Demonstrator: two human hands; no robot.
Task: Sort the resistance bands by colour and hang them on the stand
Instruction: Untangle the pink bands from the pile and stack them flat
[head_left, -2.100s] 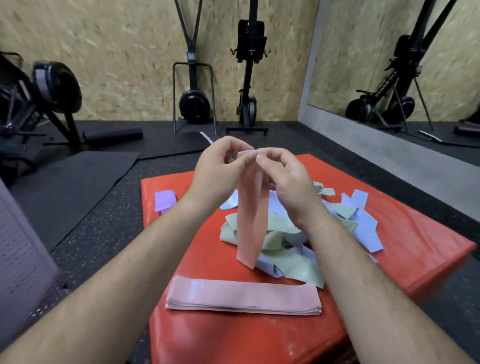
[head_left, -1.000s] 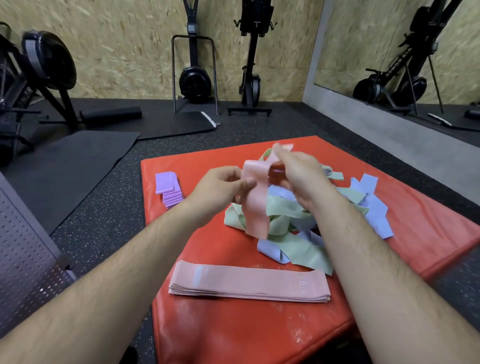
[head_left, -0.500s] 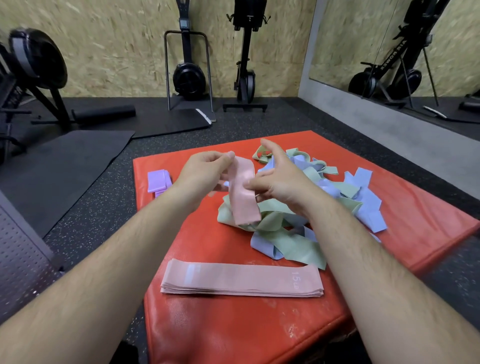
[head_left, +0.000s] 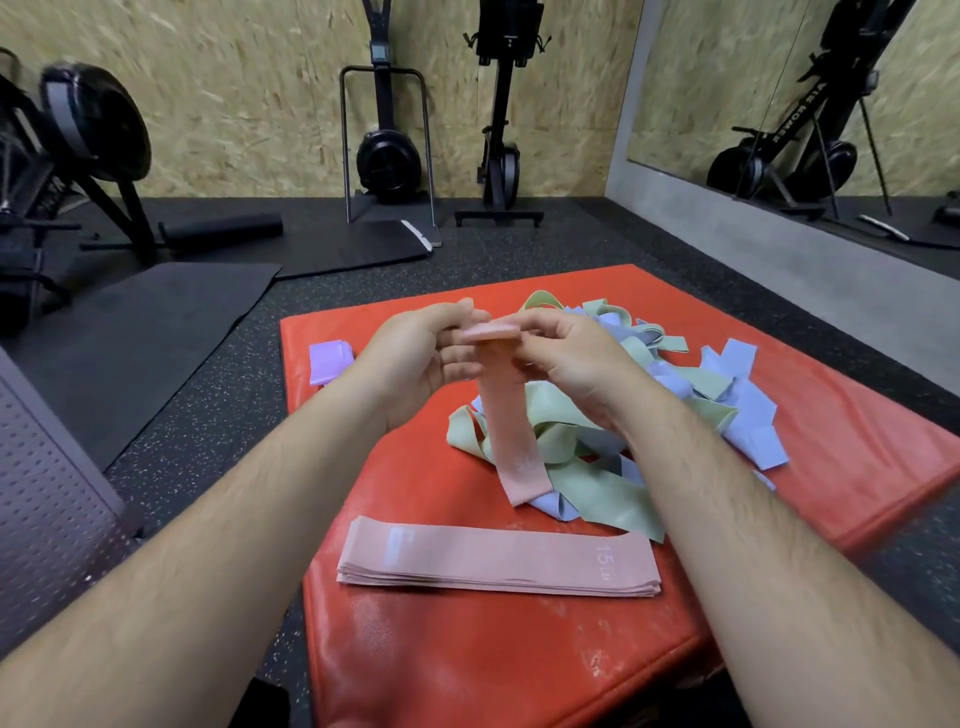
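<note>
1. a red pad (head_left: 415, 649) is lying on a dark gym floor (head_left: 197, 415).
2. the left hand (head_left: 421, 353) and right hand (head_left: 566, 353) are pinching the top of a pink band (head_left: 511, 431), which is hanging over the pad's middle.
3. a pink stack (head_left: 498, 564) is lying along the near edge, a purple stack (head_left: 330, 361) by the left edge, a green-blue tangle (head_left: 675, 395) toward the right.

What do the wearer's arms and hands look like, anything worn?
Nothing worn that shows. The left hand and right hand are bare: no gloves, no rings visible, no watch or strap at either wrist. The left forearm and right forearm are bare and hairy, with no sleeve up to the frame edge. No tattoos or markings visible.
</note>
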